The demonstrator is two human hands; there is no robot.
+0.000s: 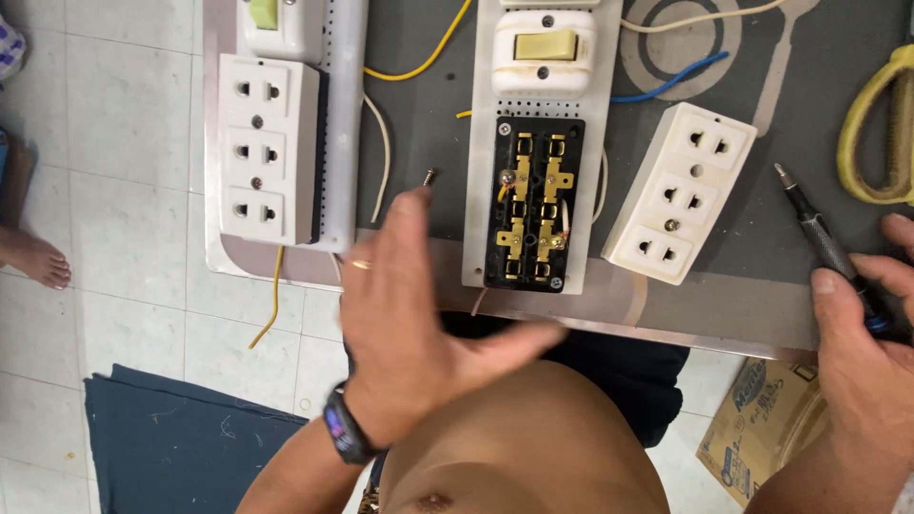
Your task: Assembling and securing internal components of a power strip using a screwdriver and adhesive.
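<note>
My left hand (pixel 414 314) hovers open over the table's near edge, fingers spread, with a ring and a dark wristband. Its fingertips reach toward a small loose screw (pixel 430 177) on the grey mat. Just right of it lies an opened black socket base (pixel 533 205) with brass contacts, mounted on a white perforated strip (pixel 476 190). The detached white socket cover (pixel 680 193) lies tilted to the right. My right hand (pixel 862 352) grips a small screwdriver (pixel 821 233), tip pointing up-left.
A second white triple socket (pixel 267 148) on another strip sits at the left. A cream switch (pixel 544 50) tops the middle strip. Yellow, blue and white wires (pixel 419 69) run across the mat. Yellow-handled scissors (pixel 881 124) lie far right. Someone's bare foot (pixel 38 259) rests on the tiled floor.
</note>
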